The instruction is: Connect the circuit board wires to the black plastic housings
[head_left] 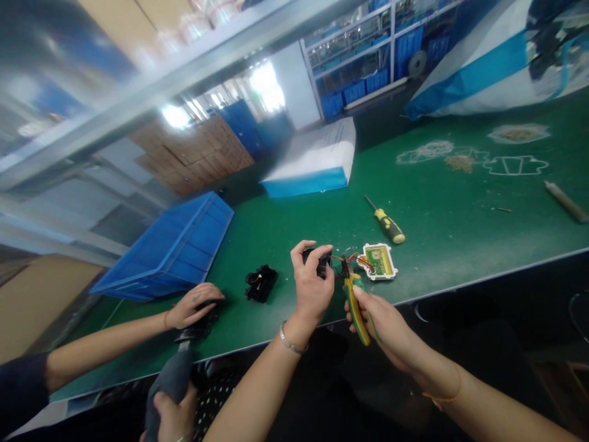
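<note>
My left hand (314, 285) is closed around a black plastic part (321, 259) just above the green table. Thin red, yellow and dark wires (353, 258) run from that part to a white housing (392, 271) with a green circuit board (378, 260) inside. My right hand (377, 316) grips wire cutters (356, 310) with yellow-and-green handles. Their dark jaws are at the wires, between the black part and the housing; whether they are closed on a wire I cannot tell. A yellow-and-black screwdriver (389, 226) lies beyond the housing.
To the left, a co-worker's hand (196, 305) rests on a black part, and the other holds a grey power tool (170, 383). Another black part (261, 283) lies between us. A blue bin (170, 245), a white-and-blue box (313, 159), white gaskets (516, 165) and a tube (565, 201) stand or lie farther off.
</note>
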The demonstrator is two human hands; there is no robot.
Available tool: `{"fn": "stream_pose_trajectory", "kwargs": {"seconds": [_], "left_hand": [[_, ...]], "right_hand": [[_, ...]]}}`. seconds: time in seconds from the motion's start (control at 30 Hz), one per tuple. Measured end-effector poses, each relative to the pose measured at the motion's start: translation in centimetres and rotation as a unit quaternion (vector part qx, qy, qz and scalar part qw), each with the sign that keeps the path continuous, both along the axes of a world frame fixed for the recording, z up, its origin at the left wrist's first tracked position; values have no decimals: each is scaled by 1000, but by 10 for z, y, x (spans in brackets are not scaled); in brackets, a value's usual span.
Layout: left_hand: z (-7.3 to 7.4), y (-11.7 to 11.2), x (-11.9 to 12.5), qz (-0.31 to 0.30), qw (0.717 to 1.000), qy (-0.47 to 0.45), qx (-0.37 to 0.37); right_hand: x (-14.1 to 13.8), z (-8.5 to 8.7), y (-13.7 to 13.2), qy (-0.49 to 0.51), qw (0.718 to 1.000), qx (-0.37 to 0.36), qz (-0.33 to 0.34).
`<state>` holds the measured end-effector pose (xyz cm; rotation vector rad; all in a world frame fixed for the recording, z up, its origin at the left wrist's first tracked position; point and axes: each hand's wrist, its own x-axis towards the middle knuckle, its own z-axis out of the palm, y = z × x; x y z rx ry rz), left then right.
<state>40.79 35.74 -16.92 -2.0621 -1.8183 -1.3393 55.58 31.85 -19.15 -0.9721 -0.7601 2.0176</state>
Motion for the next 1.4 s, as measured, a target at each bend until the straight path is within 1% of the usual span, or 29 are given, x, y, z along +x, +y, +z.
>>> {"fn": "stream_pose_trajectory", "kwargs": {"seconds": [0.17,0.27,0.4,0.5,0.63,0.73,0.83,0.9,0.97,1.0,1.03,1.07,1.1,1.13,1.17,1.2,1.23,1.27,1.3,1.33,1.37,1.4], "left_hand": [[2,-1,0,-10,1000,1,7],[2,-2,1,-27,1000,1,14],[3,-3,4,-52,998,8,28],[4,-4,6,-56,998,7,38],[5,-4,8,-59,998,0,39],[4,-4,9,-61,997,-4,40],[3,-3,8,-55,998,-9,33],[3,-2,5,-37,999,-16,25],[3,0,2,-14,999,-26,21],[3,1,1,-4,999,-31,20],[3,2,-1,2,999,-37,19],[3,3,-2,6,999,-43,16],[3,3,-4,7,999,-49,13],[2,4,-5,7,999,-53,8],[2,4,-5,5,998,-56,2],[0,5,-6,4,998,-58,-3],[-1,5,-7,2,998,-58,-8],[-2,6,-7,1,998,-58,-13],[-4,7,-7,-1,998,-58,-16],[-5,7,-7,-2,998,-59,-19],[-6,8,-7,-3,998,-61,-20],[-6,9,-7,-4,998,-63,-21]], "right_hand": [[4,4,5,87,993,-73,19],[6,4,8,99,990,-99,26],[4,3,10,102,990,-100,13],[2,1,9,99,991,-87,5],[-1,-7,10,112,990,-80,3],[-2,-13,11,124,988,-88,14],[1,-14,10,154,983,-94,33],[5,-11,8,170,982,-76,35],[12,-5,8,144,989,-20,25],[19,-2,11,105,994,27,15],[27,0,16,43,995,85,-2],[37,2,24,-43,987,151,-32],[50,2,35,-145,962,219,-71],[64,1,47,-262,915,284,-115],[80,-2,61,-382,847,332,-166],[96,-7,76,-484,771,369,-188],[112,-14,91,-568,698,392,-189],[126,-21,104,-637,636,397,-180],[139,-28,115,-685,587,394,-177],[149,-35,124,-715,553,392,-170],[156,-40,129,-734,529,391,-169],[159,-44,132,-740,514,397,-175]]}}
